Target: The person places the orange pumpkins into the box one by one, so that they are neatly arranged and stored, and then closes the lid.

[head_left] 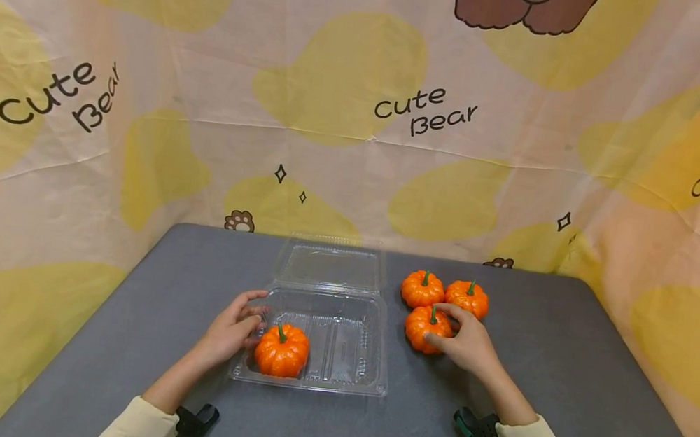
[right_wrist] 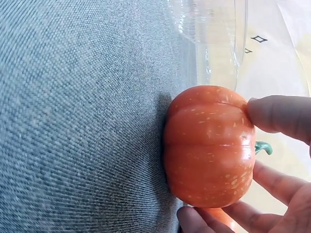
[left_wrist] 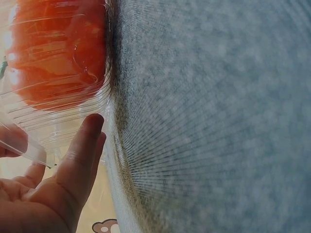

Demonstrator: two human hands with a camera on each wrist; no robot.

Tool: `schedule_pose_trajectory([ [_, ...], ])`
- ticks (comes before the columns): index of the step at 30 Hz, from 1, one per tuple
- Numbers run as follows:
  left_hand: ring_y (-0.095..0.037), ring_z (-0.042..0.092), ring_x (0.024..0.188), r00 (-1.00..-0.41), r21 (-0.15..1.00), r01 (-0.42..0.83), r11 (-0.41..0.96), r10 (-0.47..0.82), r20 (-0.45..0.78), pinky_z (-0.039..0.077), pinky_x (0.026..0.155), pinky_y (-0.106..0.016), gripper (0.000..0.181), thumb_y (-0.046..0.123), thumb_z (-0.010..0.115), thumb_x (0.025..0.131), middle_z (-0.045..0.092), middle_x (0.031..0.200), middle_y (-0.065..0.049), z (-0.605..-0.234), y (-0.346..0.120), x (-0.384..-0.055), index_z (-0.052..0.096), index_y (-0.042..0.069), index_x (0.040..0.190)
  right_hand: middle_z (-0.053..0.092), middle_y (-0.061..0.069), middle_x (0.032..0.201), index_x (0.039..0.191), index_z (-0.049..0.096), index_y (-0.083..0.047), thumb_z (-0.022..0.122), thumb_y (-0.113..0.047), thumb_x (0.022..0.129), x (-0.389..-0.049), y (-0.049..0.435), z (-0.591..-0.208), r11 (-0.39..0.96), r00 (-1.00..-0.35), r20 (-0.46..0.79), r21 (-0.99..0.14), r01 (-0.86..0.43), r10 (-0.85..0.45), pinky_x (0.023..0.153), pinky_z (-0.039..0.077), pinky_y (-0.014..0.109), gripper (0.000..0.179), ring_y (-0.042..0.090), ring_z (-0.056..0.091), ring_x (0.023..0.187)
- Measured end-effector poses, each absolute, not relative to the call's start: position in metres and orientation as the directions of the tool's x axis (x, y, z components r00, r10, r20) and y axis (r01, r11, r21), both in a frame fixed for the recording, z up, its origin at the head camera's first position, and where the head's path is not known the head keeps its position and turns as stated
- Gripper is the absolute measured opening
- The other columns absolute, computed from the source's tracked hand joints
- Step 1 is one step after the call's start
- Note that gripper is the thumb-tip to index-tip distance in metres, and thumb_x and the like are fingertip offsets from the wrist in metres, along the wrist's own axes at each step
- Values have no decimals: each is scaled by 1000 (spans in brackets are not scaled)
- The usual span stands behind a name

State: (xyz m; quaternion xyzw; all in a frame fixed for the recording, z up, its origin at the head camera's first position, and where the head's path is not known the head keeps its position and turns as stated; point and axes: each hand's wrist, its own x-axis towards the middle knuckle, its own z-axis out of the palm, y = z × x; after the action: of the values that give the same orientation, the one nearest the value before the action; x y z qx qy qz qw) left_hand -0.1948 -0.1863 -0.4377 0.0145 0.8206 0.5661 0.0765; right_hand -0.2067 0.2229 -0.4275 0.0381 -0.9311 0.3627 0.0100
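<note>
A clear plastic clamshell container lies with its lid folded back, and one small orange pumpkin sits in its front left part. At the container's left wall, my left hand holds the rim, with fingers on either side of the plastic. To the right of the container, my right hand grips another small pumpkin, thumb on one side and fingers around the other. This pumpkin has a green stem and is right at the table surface. Two similar pumpkins, a left one and a right one, stand just behind it.
The grey table runs back to a cloth backdrop printed with yellow patches and lettering. A dark band with a small device is on the left wrist, and a similar one is on the right.
</note>
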Motion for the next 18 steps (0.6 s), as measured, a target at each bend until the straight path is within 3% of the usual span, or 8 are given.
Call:
schedule_pose_trajectory([
  [18, -40, 57, 117, -988, 923, -68, 379, 104, -116, 58, 81, -42, 46, 7, 41, 97, 50, 138, -27, -441, -186, -198, 37, 12, 143, 58, 20, 132, 127, 59, -7, 79, -28, 78, -205, 223, -420, 686, -998, 33, -725, -58, -49, 93, 49, 52, 57, 40, 59, 115],
])
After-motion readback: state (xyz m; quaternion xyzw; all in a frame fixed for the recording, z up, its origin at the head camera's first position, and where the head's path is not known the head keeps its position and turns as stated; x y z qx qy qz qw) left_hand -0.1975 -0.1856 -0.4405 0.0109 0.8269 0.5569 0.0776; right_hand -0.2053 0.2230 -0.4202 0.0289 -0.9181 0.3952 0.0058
